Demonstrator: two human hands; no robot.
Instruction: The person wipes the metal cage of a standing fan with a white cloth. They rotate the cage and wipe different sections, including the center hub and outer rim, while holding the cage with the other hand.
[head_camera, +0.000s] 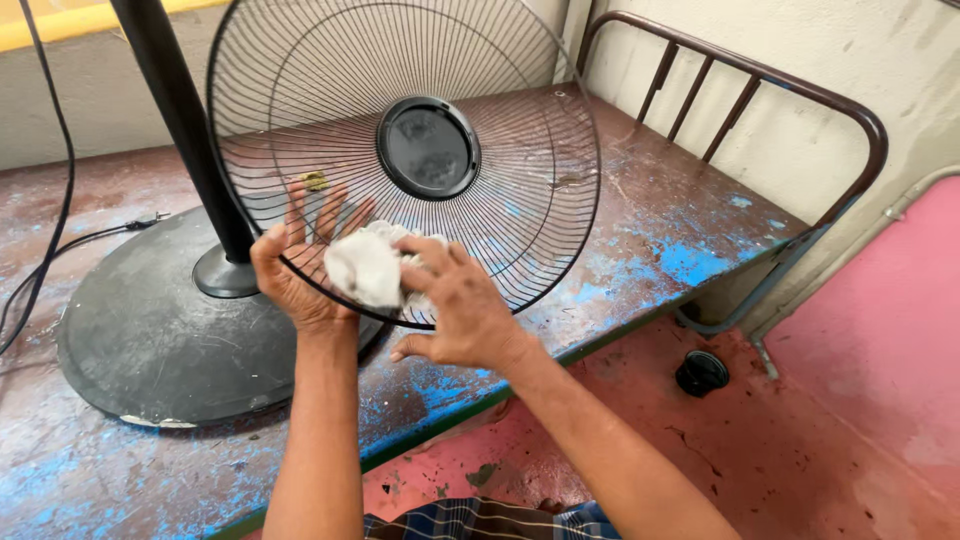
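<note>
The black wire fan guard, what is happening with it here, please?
A person holds a round black wire fan guard tilted over a worn metal bench with flaking blue paint. The left hand supports the guard's lower rim from behind, fingers spread against the wires. The right hand presses a crumpled white cloth against the front of the wires. The fan's round grey base and black pole stand on the bench beside it. A small black cap lies on the red floor.

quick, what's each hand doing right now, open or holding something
Left hand: open, fingers spread flat behind the fan guard, propping it.
Right hand: closed on a white cloth, pressed to the guard's wires.
</note>
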